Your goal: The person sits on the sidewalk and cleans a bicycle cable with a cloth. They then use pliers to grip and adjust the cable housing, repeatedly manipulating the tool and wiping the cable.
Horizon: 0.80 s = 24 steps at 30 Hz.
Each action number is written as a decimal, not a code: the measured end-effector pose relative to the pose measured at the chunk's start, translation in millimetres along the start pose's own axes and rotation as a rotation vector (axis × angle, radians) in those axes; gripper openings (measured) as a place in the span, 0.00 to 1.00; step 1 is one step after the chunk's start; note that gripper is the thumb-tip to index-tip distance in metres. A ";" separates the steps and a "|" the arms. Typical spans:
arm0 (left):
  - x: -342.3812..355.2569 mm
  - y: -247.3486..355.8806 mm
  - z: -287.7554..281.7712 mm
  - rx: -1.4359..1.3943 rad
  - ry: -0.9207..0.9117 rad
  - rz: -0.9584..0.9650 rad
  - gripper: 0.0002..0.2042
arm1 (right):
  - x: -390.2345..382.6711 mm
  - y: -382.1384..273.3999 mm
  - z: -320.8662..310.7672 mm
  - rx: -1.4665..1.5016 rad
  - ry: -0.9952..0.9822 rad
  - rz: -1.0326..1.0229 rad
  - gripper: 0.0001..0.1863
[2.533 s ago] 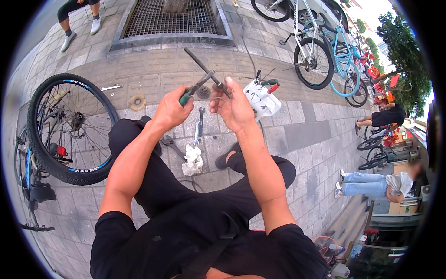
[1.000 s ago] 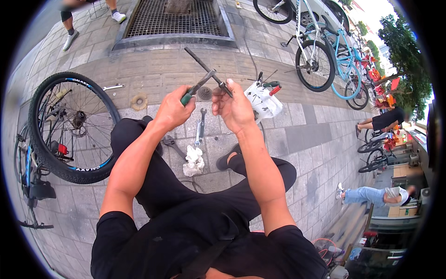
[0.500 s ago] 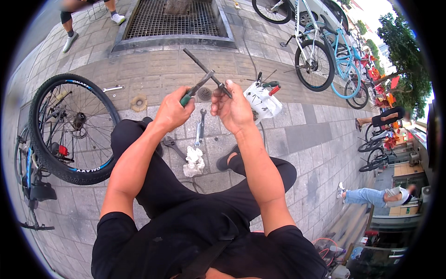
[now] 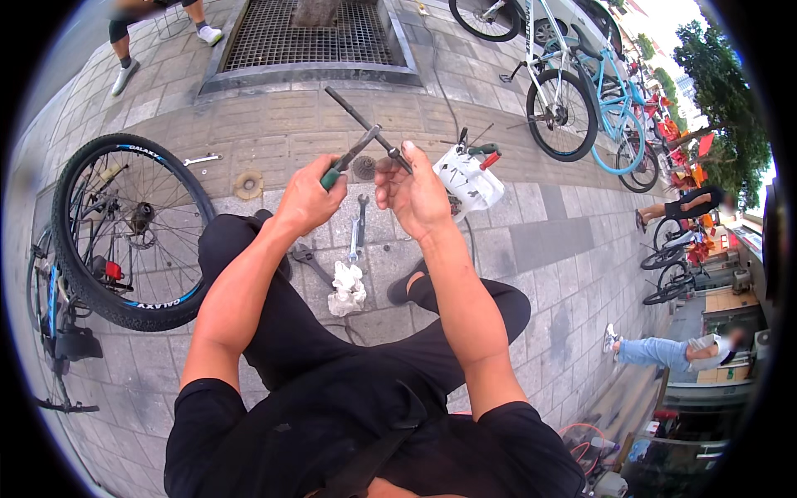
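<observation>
My left hand [image 4: 312,196] is closed around a green-handled metal tool [image 4: 360,148]; its exact kind is unclear. The tool's tip meets a long, thin, dark axle [image 4: 352,107], which slants up to the left. The fingers and thumb of my right hand [image 4: 417,189] grip the lower end of that axle, near a small collar on it. Behind and between the hands a sprocket cassette [image 4: 364,168] lies on the paving. Closer to me are a combination wrench [image 4: 355,241], a large dark wrench [image 4: 312,265] and a crumpled white rag [image 4: 346,290].
A bicycle wheel [image 4: 133,311] lies at left, by a bicycle [image 4: 62,340]. Beyond it are a wrench [image 4: 203,158] and a brown disc [image 4: 248,184]. A white bag [image 4: 475,189] with tools sits right of my hands. Parked bicycles [image 4: 562,116] stand at far right.
My hands, the tool and the axle have barely shifted. The person in light jeans at the far right has moved slightly.
</observation>
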State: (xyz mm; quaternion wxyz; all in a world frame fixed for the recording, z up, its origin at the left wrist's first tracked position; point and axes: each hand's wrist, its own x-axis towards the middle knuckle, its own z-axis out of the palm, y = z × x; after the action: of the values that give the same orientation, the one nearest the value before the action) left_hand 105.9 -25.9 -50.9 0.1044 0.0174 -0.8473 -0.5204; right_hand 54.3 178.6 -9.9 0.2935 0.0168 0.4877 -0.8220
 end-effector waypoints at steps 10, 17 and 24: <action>-0.3 -7.1 0.8 0.018 0.026 0.036 0.15 | -5.2 4.1 17.0 -0.012 0.079 -0.170 0.16; 0.0 -7.3 1.3 0.007 0.026 0.041 0.15 | 7.1 7.9 4.8 0.075 -0.019 -0.090 0.17; -0.9 -6.8 -0.4 0.025 0.015 0.031 0.15 | -5.4 9.6 32.9 -0.194 0.137 -0.388 0.18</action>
State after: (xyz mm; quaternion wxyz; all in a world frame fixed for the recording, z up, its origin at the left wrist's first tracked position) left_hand 106.3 -29.3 -56.9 0.1186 0.0097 -0.8531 -0.5079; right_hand 72.0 151.0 1.3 0.0961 -0.0498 0.5775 -0.8092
